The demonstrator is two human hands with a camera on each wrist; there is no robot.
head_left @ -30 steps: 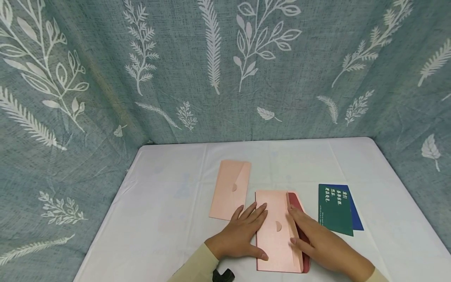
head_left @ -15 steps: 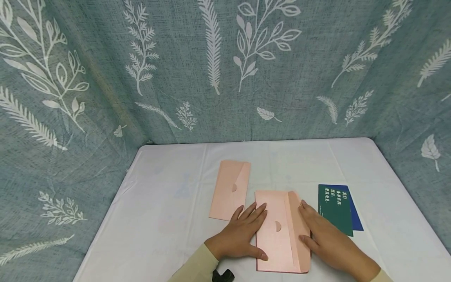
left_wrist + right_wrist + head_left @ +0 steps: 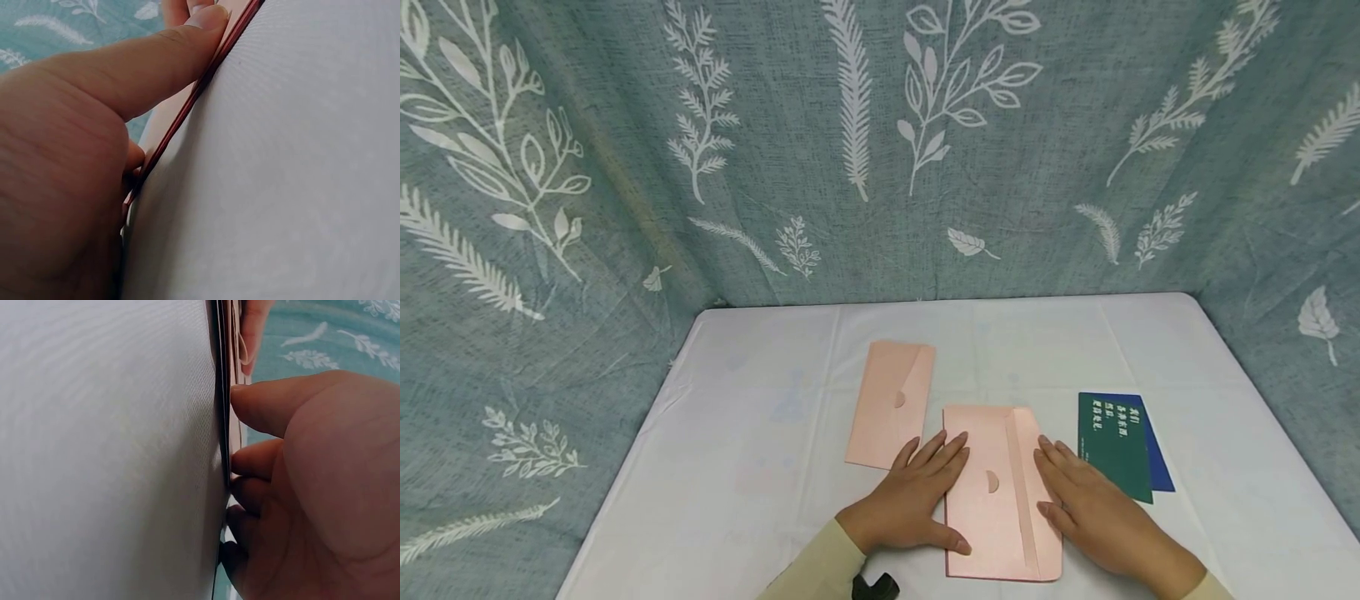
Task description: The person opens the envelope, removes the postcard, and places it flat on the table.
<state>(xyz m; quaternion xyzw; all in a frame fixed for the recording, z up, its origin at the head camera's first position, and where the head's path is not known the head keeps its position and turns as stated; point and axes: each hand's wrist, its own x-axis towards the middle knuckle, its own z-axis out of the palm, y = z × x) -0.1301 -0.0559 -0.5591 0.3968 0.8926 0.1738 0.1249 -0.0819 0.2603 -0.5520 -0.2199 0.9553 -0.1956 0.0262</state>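
Note:
A pink envelope (image 3: 977, 517) lies in the head view with a small half-round mark on its front. Its flap (image 3: 1047, 554) is laid out flat to the right. My left hand (image 3: 913, 504) rests on the envelope's left side, fingers spread and thumb near the lower left. Fingertips of my right hand (image 3: 1093, 512) touch the flap's right edge. In the left wrist view, dark red edges (image 3: 178, 122) show under the pink paper beside the thumb. The right wrist view has the fingertips right at the edges of a thin paper stack (image 3: 225, 394).
Another pink envelope (image 3: 880, 417) lies beyond the left hand. To the right, a green card (image 3: 1108, 454) with white writing overlaps a blue card (image 3: 1159, 462). A dark object (image 3: 876, 587) sits by the left cuff. A leaf-patterned curtain (image 3: 880, 233) surrounds the white table (image 3: 737, 433).
The flap, raised a second ago with a red strip showing beside it, has swung right and down over the red. My right hand moved right along with it; the left stayed put.

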